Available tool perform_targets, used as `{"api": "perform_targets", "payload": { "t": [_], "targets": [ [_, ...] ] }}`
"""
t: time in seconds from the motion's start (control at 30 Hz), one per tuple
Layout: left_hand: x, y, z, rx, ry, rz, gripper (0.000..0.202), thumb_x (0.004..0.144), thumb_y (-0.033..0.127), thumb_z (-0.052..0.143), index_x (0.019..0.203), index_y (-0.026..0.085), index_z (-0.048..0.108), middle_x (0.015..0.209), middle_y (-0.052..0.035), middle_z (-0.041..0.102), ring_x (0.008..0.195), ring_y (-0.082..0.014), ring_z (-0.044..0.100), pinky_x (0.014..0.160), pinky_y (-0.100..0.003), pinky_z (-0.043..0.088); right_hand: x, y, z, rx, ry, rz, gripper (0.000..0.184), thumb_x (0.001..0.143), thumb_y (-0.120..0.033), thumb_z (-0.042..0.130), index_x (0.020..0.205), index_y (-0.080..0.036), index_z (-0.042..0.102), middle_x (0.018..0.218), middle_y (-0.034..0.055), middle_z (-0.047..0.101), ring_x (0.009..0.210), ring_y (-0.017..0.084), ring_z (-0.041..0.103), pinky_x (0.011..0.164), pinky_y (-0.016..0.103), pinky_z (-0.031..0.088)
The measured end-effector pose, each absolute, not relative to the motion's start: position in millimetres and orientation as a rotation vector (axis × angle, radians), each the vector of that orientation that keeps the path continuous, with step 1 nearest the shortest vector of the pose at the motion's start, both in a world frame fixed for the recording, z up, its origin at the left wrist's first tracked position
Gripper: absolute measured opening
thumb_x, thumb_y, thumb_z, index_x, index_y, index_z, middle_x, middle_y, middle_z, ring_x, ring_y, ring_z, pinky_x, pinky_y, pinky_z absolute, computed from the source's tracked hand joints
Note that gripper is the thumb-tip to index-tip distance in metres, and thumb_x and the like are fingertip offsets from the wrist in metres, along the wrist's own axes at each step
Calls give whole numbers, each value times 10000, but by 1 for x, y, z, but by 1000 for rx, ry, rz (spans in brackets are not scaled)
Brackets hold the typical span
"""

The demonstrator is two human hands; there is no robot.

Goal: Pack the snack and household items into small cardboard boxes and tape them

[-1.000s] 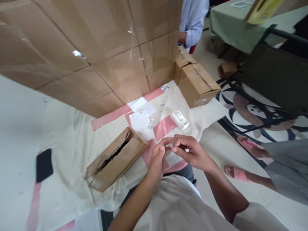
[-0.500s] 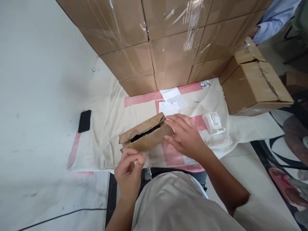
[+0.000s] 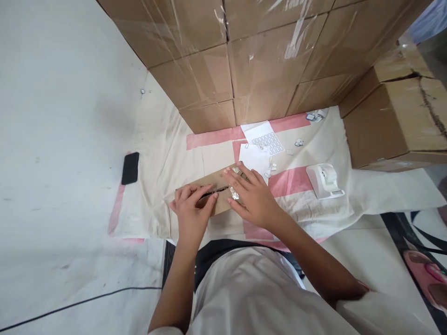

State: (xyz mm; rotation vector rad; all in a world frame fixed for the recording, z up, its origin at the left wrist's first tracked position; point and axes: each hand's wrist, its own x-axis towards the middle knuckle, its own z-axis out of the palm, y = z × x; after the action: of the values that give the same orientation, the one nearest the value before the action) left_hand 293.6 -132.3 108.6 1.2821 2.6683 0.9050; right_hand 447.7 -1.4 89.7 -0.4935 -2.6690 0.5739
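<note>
A small brown cardboard box [image 3: 222, 201] lies on the cloth-covered table in front of me, its top flaps meeting at a ragged dark gap. My left hand [image 3: 192, 207] grips the left end, thumb on the near flap and fingers over the far one. At the right end my right hand [image 3: 254, 197] lies with fingers spread on the top. Shiny clear tape [image 3: 234, 192] shows under and beside its fingers. What is inside the box cannot be seen.
Large taped cartons [image 3: 263, 70] are stacked behind the box, with another carton [image 3: 377, 123] at right. A white tape dispenser [image 3: 326, 181] stands right of my hands. Sticker sheets [image 3: 267, 139] lie beyond the box, a black phone [image 3: 130, 168] at left. A person's sleeve [image 3: 428, 23] shows top right.
My left hand has come up from the near side onto the box's left end. The gap between the flaps has narrowed. Tape that hung by my left hand now shows on the box's right part.
</note>
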Motion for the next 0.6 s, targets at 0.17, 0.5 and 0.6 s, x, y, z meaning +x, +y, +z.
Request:
{"api": "perform_targets", "payload": {
  "t": [0.17,0.5,0.6],
  "targets": [
    [284,-131,111,1207,2755,608,519,829,514,770,1325,391,675,1246,-88,603,1190,-360,517,985,-573,376,446,-1,87,-477,-2647,585,619,1047,-353,450,1614,-131,338,1640,117,408,1570,373,216,1169,582,336],
    [261,-106,119,1135,2644,502,298,861,548,716,1094,363,717,1209,-37,677,1221,-328,560,1086,-609,240,443,-3,87,-496,-2615,595,613,1039,-338,474,1603,-128,359,1616,124,445,1566,379,225,1149,562,366],
    [259,-103,119,1132,2658,551,242,903,518,663,1056,343,729,1165,-21,692,1179,-299,603,1099,-582,231,442,-6,87,-500,-2574,658,624,1026,-330,498,1598,-124,361,1603,126,463,1566,374,225,1145,557,379]
  ]
}}
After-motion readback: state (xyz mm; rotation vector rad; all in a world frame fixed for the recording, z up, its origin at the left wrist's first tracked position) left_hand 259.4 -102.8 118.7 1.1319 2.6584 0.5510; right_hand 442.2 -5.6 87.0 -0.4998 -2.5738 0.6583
